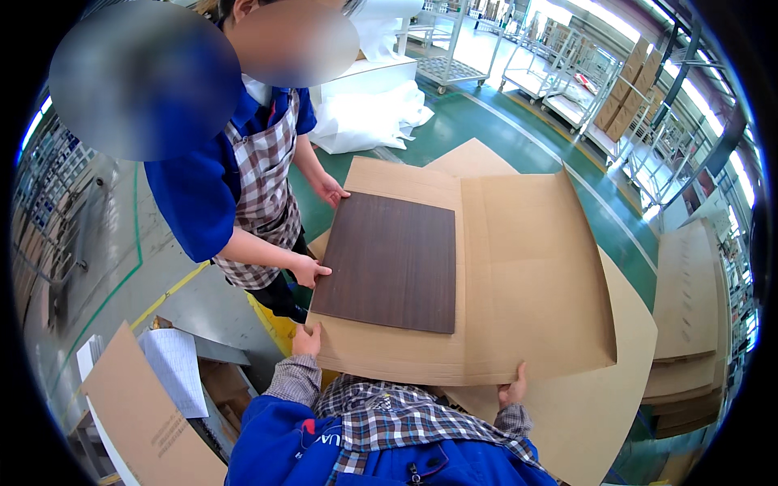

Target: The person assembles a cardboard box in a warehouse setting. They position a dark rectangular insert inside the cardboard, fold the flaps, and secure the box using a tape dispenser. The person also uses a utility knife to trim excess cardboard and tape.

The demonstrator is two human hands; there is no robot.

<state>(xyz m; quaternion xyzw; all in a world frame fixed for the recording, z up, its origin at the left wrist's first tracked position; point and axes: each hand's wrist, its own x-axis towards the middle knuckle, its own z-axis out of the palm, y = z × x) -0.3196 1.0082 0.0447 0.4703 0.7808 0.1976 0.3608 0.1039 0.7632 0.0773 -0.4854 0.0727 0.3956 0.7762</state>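
Observation:
A dark brown wood-grain panel (393,263) lies flat on the left half of a large unfolded cardboard sheet (527,267). My left hand (306,340) grips the sheet's near left edge, just below the panel's near corner. My right hand (512,390) holds the near edge further right, thumb on top. A co-worker in a blue shirt and checked apron stands at the left. One of their hands (310,270) touches the panel's left edge and the other hand (332,192) rests at its far left corner.
More flat cardboard (600,421) lies under the sheet, and cardboard stacks (689,316) stand at the right. White foam sheeting (369,113) is piled behind on the green floor (494,121). Metal carts (559,81) stand at the back. Papers (174,364) and a cardboard piece (146,421) are at lower left.

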